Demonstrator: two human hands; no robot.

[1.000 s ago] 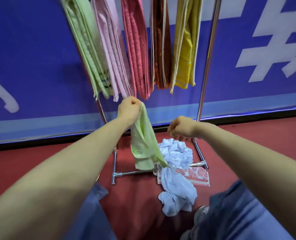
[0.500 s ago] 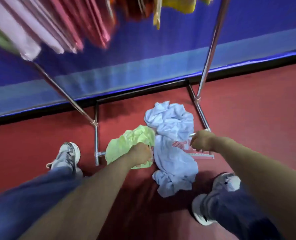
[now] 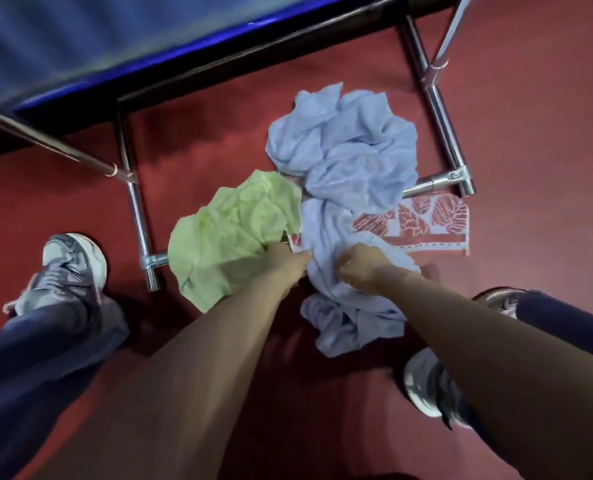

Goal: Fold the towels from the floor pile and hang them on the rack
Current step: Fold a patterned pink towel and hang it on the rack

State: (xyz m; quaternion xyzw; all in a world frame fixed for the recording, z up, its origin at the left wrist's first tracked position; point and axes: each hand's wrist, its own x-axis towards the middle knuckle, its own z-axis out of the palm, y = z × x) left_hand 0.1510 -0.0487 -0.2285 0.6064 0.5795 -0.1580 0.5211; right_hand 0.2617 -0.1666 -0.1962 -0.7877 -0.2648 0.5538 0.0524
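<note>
Folds of crumpled blue towel (image 3: 357, 150) bunch in right hand (image 3: 359, 266); left hand (image 3: 288, 263) grip unclear.

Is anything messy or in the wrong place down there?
Yes. Three towels lie on the red floor instead of hanging. The green towel and the light blue towel are crumpled, and the blue one sprawls over the rack's base bar. The leaf-patterned towel lies flat, partly under it.

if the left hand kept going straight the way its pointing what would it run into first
Most likely the light blue towel: the left hand points up-right from the edge of the green towel. A sliver of the patterned towel shows there too, so which comes first is unclear.
</note>
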